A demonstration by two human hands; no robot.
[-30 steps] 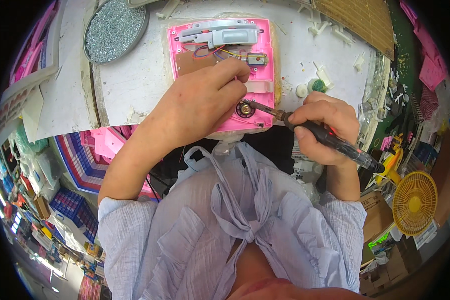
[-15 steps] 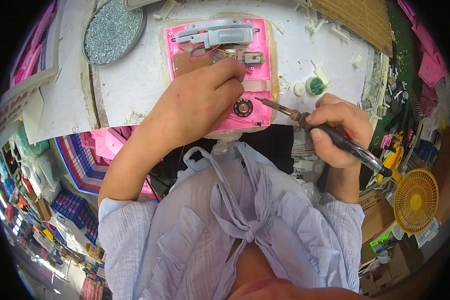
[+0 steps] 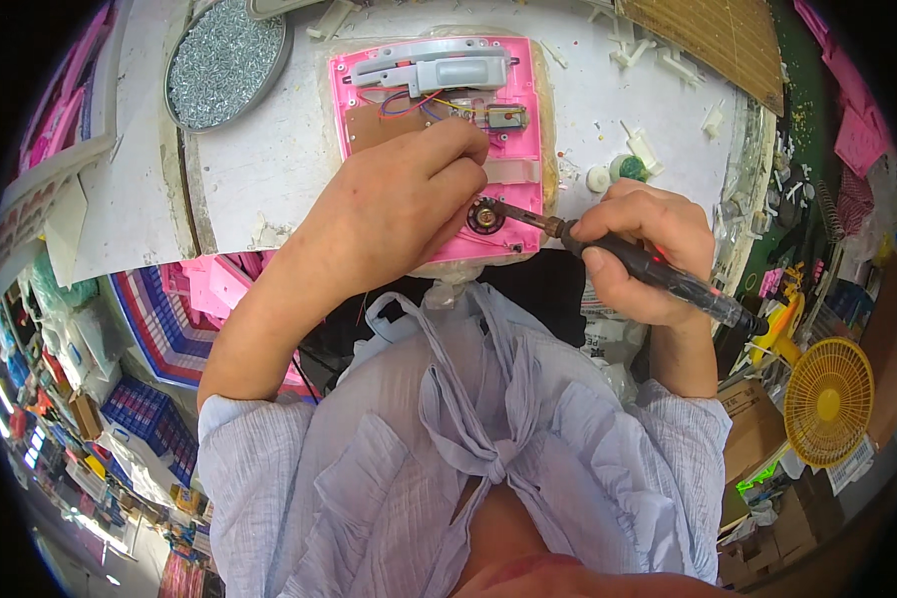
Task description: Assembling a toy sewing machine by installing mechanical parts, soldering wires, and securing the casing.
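A pink plastic casing [image 3: 533,149] lies on the table before me. In it are a grey plastic part [image 3: 458,72], a brown board [image 3: 369,126], coloured wires and a small motor [image 3: 506,117]. My left hand [image 3: 404,194] rests across the casing with its fingers closed; what the fingertips pinch is hidden. My right hand [image 3: 653,244] grips a soldering iron [image 3: 658,271] with a black handle, pen-fashion. The iron's metal tip reaches the edge of the small round speaker [image 3: 485,216], close by my left fingertips; whether they touch is hard to tell.
At the back left stands a round metal dish [image 3: 224,65] full of small screws. Right of the casing sit a green-filled little pot [image 3: 628,167] and a white cap [image 3: 598,179]. White plastic pieces [image 3: 678,68] lie scattered beyond. A yellow fan [image 3: 829,402] stands at the right.
My right hand has moved left with the soldering iron, bringing its tip from the casing's right side to the speaker. My left hand stays in place.
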